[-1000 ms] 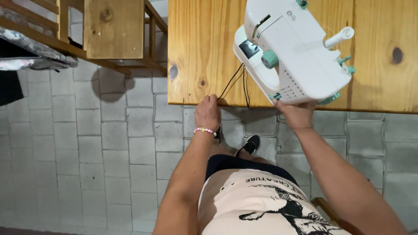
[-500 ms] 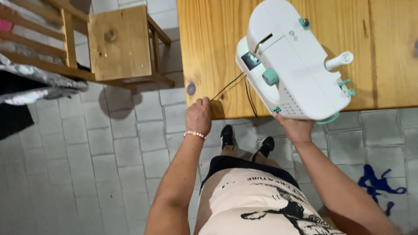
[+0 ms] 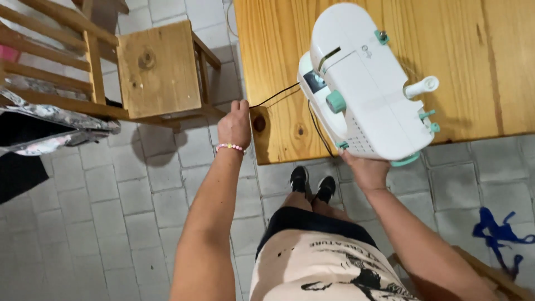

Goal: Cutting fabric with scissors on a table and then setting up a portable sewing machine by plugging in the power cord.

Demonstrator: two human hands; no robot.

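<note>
The light-brown knotty wooden table (image 3: pixel 446 67) fills the upper right, its near left corner just beside the person's left hand. Left of the table stands a plain wooden chair with a square seat (image 3: pixel 159 69), on a grey paved floor (image 3: pixel 111 212). On the table, near its front edge, rests the small white plastic sewing machine with mint-green knobs (image 3: pixel 365 83), lying at an angle; its lower end juts a little past the table's edge. A thin black cord (image 3: pixel 278 96) runs from the machine's left side across the table's corner to the left hand. Off the table's left, beyond the chair, a grey patterned cloth (image 3: pixel 56 125) drapes over something dark. Right of the table's front edge, a blue strap (image 3: pixel 496 231) lies on the floor.

The right hand (image 3: pixel 365 170) is pressed up against the machine's lower end at the table's edge, fingers hidden beneath it, so their spread cannot be told. The left hand (image 3: pixel 235 125), wearing a pink bead bracelet (image 3: pixel 230 147), is closed narrowly, pinching the cord at the table's corner.
</note>
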